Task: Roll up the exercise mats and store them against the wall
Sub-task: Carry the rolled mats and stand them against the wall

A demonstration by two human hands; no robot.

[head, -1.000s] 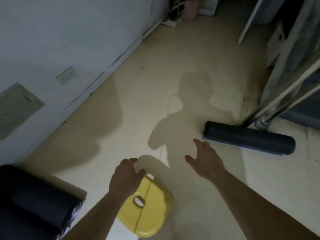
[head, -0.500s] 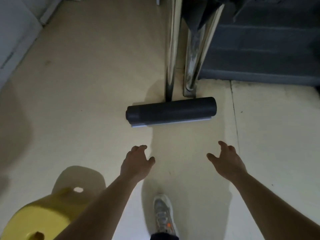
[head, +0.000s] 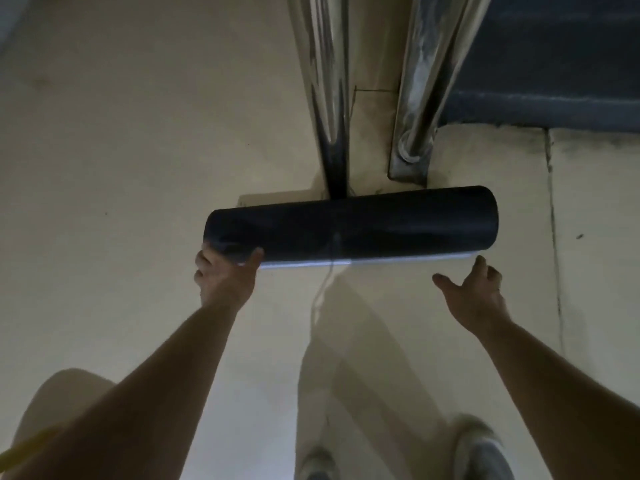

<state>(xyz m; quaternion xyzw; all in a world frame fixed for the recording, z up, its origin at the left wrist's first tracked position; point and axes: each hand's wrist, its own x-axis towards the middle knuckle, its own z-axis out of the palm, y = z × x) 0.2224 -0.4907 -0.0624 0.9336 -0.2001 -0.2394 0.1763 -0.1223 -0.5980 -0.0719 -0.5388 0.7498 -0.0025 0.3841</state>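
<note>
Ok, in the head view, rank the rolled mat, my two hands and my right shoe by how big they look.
1. Rolled mat, clearly largest.
2. Left hand and right hand, about alike, no ranking.
Right shoe: blurred and cut off by the frame, so unsure.

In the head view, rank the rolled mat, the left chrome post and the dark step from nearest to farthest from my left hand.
1. rolled mat: the left hand is at its left end, touching it.
2. left chrome post: just beyond the mat, up and to the right of the hand.
3. dark step: far upper right, beyond the post.
</note>
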